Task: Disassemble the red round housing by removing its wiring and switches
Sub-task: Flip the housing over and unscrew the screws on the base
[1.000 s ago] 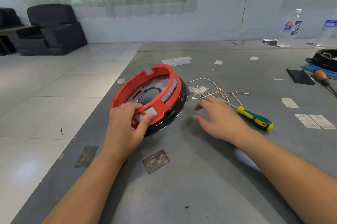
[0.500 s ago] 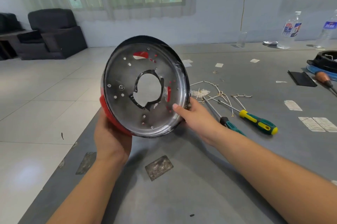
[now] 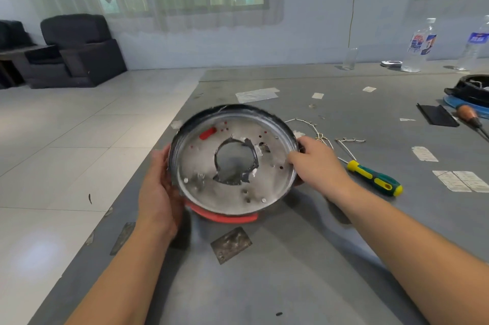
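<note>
Item: red round housing (image 3: 225, 217), lying on the gray table (image 3: 264, 285) near its left edge, metal plate (image 3: 232, 192) facing up, a ragged round hole at the plate's middle. Only a red arc shows under the near rim; a dark band runs round the far rim.

Left hand (image 3: 158, 192): cupped against the housing's left side, fingers curled round the rim and out of sight behind it.

Right hand (image 3: 315, 163): at the housing's right rim, fingers bent over the edge and gripping it, thumb lying on the plate.

Loose wiring (image 3: 320, 136): thin pale strands on the table just right and far of the housing, partly behind the right hand.

Screwdriver (image 3: 375, 179): yellow and green handle, on the table right of the right hand, apart from the housing.

Second tool, wooden handle (image 3: 467, 114): far right, beside a flat black piece (image 3: 436, 115).

Paper labels (image 3: 460, 180): scattered over the right and far table.

Bottles (image 3: 420, 46): two, at the far right edge.

Open room: bare table surface near the person between both forearms; tiled floor (image 3: 66, 152) beyond the table's left edge; dark armchair (image 3: 79, 52) far left.
</note>
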A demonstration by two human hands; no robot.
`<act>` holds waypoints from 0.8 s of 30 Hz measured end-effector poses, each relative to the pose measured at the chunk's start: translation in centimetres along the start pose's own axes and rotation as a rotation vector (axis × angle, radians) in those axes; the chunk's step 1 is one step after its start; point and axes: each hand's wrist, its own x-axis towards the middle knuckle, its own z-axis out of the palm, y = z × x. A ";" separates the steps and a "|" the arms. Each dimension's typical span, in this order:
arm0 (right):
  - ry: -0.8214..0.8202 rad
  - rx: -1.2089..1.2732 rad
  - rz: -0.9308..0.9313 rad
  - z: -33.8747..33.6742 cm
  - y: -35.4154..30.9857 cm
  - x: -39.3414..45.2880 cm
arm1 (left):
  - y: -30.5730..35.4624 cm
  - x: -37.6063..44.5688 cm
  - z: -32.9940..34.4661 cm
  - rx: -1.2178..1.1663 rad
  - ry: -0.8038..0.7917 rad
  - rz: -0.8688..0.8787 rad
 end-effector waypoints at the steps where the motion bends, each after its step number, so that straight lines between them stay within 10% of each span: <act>1: -0.010 -0.060 0.000 -0.4 -0.3 -0.1 | -0.2 0.0 -0.1 0.032 -0.010 -0.029; 12: -0.141 -0.334 0.018 -1.1 -0.3 -0.1 | -0.4 0.4 -0.4 0.306 -0.035 -0.023; 20: 0.076 -0.620 -0.115 -6.5 3.5 2.0 | 0.3 -0.2 -0.5 0.556 0.006 0.328; 24: -0.042 -0.893 0.136 -8.5 6.9 2.4 | 1.4 -0.7 0.3 0.855 -0.199 0.483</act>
